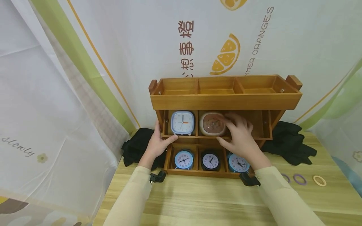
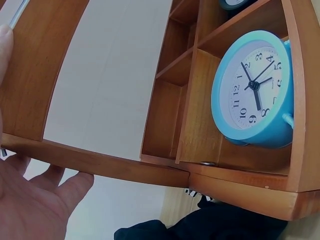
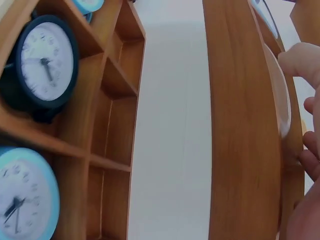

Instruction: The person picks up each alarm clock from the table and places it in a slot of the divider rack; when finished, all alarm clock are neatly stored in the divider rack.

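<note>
My left hand grips the left side of a tiered wooden rack, thumb in front and fingers round the outer side panel. Its thumb tip lies just below a white square clock with a blue rim, in the middle tier's left compartment. In the compartment beside it sits a rounded clock with a pale rim and a brownish, glossy front. My right hand holds this clock at its right side, thumb low and fingers near the upper right; the right wrist view shows only its edge.
In the bottom tier stand a blue round clock, a black one and another blue one. Black cloth lies on both sides. Rings, one a yellow ring, lie on the table. A printed curtain hangs behind.
</note>
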The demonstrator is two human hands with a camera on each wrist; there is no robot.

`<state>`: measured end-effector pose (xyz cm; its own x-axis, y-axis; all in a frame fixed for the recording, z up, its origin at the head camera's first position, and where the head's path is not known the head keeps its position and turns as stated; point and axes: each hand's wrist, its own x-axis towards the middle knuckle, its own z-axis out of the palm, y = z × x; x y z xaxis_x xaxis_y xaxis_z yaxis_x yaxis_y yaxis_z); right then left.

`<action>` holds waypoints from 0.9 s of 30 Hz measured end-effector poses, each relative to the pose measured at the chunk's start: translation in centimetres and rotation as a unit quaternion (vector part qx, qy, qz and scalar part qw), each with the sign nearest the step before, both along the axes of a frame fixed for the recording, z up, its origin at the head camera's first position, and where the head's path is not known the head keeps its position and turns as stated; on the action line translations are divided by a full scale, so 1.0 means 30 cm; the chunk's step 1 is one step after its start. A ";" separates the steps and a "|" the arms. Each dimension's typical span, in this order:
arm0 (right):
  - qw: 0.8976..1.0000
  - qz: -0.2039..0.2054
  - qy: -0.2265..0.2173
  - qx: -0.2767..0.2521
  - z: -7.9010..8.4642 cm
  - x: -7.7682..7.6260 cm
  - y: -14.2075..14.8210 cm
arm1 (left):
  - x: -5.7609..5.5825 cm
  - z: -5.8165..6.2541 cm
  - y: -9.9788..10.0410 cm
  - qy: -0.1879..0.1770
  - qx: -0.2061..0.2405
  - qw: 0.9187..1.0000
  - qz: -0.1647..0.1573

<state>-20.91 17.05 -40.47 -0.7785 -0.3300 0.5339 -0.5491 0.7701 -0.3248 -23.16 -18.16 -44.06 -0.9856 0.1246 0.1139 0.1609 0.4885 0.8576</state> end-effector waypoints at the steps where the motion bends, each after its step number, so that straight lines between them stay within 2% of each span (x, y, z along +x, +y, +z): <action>1: 1.000 -0.003 0.005 0.003 -0.006 0.013 0.012 | 0.000 0.000 0.000 0.000 -0.001 1.000 0.001; 9: 1.000 -0.005 0.017 0.022 -0.054 0.104 0.111 | -0.004 -0.001 0.002 0.003 0.001 1.000 -0.002; 14: 0.999 -0.001 0.016 0.028 -0.100 0.165 0.170 | -0.004 -0.001 0.004 0.003 0.002 1.000 0.000; 19: 0.999 -0.004 0.032 0.043 -0.142 0.216 0.211 | -0.005 0.003 0.007 -0.005 -0.002 1.000 0.000; 22: 0.999 -0.008 0.034 0.038 -0.158 0.247 0.227 | -0.005 0.004 0.008 -0.008 -0.005 1.000 0.005; 27: 1.000 -0.019 0.012 0.016 -0.195 0.311 0.260 | -0.004 0.002 0.002 -0.006 -0.004 1.000 0.003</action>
<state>-11.57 24.85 -46.33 -0.7785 -0.3173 0.5416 -0.5262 0.8003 -0.2875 -23.27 -18.10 -44.01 -0.9876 0.1190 0.1021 0.1482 0.4960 0.8556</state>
